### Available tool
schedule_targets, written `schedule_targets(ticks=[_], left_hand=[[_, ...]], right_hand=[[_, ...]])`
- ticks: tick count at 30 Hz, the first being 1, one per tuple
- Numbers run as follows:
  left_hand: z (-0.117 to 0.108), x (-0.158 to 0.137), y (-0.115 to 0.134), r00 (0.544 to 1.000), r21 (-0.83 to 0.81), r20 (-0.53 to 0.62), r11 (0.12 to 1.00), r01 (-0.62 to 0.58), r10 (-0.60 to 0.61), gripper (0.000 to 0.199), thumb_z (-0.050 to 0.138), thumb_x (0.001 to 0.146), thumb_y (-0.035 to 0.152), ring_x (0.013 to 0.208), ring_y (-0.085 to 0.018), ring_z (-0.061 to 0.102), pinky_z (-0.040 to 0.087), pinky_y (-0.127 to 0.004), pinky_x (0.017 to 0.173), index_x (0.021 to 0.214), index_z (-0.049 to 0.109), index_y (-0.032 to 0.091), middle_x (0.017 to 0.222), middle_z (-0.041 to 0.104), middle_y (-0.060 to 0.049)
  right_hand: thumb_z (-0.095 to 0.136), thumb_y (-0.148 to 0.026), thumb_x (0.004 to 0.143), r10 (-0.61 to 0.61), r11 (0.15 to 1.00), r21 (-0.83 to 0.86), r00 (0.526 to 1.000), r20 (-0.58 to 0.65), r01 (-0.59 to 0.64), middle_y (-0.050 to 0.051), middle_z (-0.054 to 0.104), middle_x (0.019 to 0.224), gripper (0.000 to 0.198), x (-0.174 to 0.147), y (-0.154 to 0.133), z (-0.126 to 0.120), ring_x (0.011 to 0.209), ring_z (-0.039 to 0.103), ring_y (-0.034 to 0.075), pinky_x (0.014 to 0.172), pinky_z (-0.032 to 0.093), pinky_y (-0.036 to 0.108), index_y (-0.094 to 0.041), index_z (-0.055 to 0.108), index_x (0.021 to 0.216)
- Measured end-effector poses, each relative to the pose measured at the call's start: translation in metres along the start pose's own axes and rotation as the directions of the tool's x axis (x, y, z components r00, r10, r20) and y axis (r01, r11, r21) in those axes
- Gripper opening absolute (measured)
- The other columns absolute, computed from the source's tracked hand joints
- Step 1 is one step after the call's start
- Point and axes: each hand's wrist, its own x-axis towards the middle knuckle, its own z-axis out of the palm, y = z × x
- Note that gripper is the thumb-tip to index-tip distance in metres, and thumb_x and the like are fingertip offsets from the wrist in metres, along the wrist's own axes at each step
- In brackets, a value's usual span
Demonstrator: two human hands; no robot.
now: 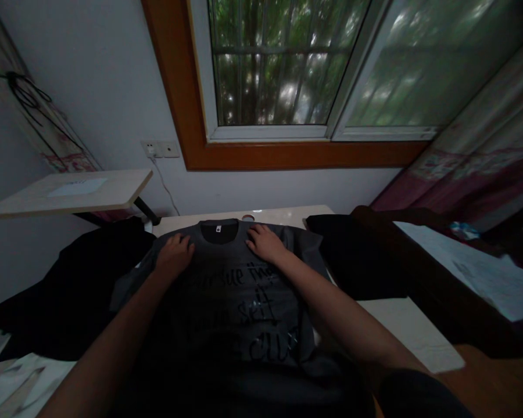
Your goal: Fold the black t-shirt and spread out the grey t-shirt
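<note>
A dark grey T-shirt [226, 290] with glossy black lettering lies spread out, its collar and small white label at the far end. My left hand [174, 255] rests on the shirt's left shoulder area, palm down, fingers stretched towards the collar. On the other side of the collar my right hand [265, 242] lies flat on the cloth, fingers slightly apart. Neither hand grips the fabric. The lower end of the shirt is lost in shadow.
A pale table [296, 216] lies under the shirt, against the wall below a window [279, 64]. Black cloth [82, 278] is heaped at left, beneath a raised shelf [113, 194]. More black cloth [357, 255] and a white sheet [470, 267] lie at right.
</note>
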Motion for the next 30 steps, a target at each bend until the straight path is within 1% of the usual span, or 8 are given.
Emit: schedule_targets(ticks=[3,7,12,17,21,25,28,30], left_hand=[[0.015,0.009,-0.004,0.997,-0.016,-0.046,0.998,0.068,-0.068,0.056,0.037,0.099,0.044,0.136,-0.033,0.045,0.039,-0.047,0.110,0.144,0.051,0.013,0.148,0.049,-0.019],[0.027,0.018,-0.013,0.996,-0.060,-0.052,0.996,0.073,-0.076,0.060,0.038,0.099,0.047,0.142,-0.034,0.039,0.031,-0.049,0.116,0.147,0.047,0.012,0.154,0.043,-0.020],[0.030,0.021,-0.025,0.999,-0.088,-0.041,0.996,0.010,-0.014,0.061,0.033,0.100,0.047,0.147,-0.032,0.034,0.026,-0.048,0.120,0.149,0.045,0.013,0.157,0.039,-0.018],[0.030,0.019,-0.040,0.996,-0.101,0.011,0.991,-0.083,0.085,0.060,0.030,0.102,0.047,0.150,-0.030,0.028,0.024,-0.049,0.121,0.152,0.040,0.016,0.162,0.032,-0.015],[0.032,0.019,-0.048,0.992,-0.093,0.023,0.988,-0.122,0.125,0.060,0.029,0.102,0.047,0.151,-0.029,0.026,0.023,-0.048,0.122,0.153,0.039,0.017,0.162,0.031,-0.014],[0.037,0.021,-0.054,0.991,-0.094,0.014,0.987,-0.129,0.131,0.060,0.029,0.102,0.048,0.152,-0.029,0.025,0.022,-0.049,0.122,0.153,0.039,0.018,0.163,0.031,-0.013],[0.042,0.024,-0.059,0.990,-0.093,0.007,0.986,-0.137,0.138,0.061,0.029,0.101,0.050,0.152,-0.027,0.025,0.022,-0.048,0.123,0.153,0.039,0.019,0.163,0.031,-0.011],[0.045,0.026,-0.063,0.990,-0.093,0.007,0.986,-0.140,0.141,0.062,0.029,0.101,0.051,0.152,-0.027,0.025,0.022,-0.048,0.123,0.153,0.040,0.019,0.163,0.031,-0.011]], right_hand=[[0.050,-0.044,0.099,0.035,0.999,-0.009,0.999,-0.021,-0.035,0.016,0.055,0.141,0.047,0.010,0.010,0.008,0.131,0.047,0.030,0.109,0.040,0.043,-0.016,0.058,0.137],[0.047,-0.046,0.101,0.049,0.999,-0.012,0.998,-0.032,-0.049,0.014,0.052,0.147,0.050,0.021,0.022,0.014,0.135,0.046,0.030,0.112,0.038,0.044,-0.018,0.056,0.140],[0.044,-0.047,0.102,0.023,1.000,0.003,0.999,-0.026,-0.023,0.013,0.047,0.153,0.052,0.023,0.034,0.019,0.140,0.043,0.029,0.117,0.035,0.045,-0.017,0.053,0.144],[0.044,-0.044,0.102,0.011,1.000,0.018,0.999,-0.037,-0.010,0.014,0.046,0.154,0.053,0.009,0.048,0.017,0.142,0.042,0.028,0.119,0.032,0.044,-0.016,0.052,0.145],[0.044,-0.042,0.102,0.040,0.998,0.045,0.998,-0.041,-0.038,0.013,0.054,0.147,0.047,-0.007,0.060,0.005,0.135,0.048,0.027,0.116,0.036,0.041,-0.016,0.059,0.138],[0.039,-0.031,0.103,0.139,0.990,0.048,0.987,-0.081,-0.135,0.013,0.064,0.131,0.039,-0.021,0.078,-0.018,0.122,0.057,0.024,0.109,0.041,0.035,-0.015,0.066,0.128],[0.043,-0.024,0.099,0.258,0.963,-0.052,0.959,-0.114,-0.266,0.015,0.064,0.129,0.037,-0.033,0.096,-0.040,0.117,0.059,0.026,0.106,0.042,0.035,-0.013,0.065,0.128],[0.047,-0.025,0.097,0.344,0.925,-0.146,0.936,-0.079,-0.352,0.018,0.064,0.127,0.039,-0.041,0.107,-0.052,0.114,0.061,0.029,0.104,0.042,0.037,-0.012,0.065,0.129]])
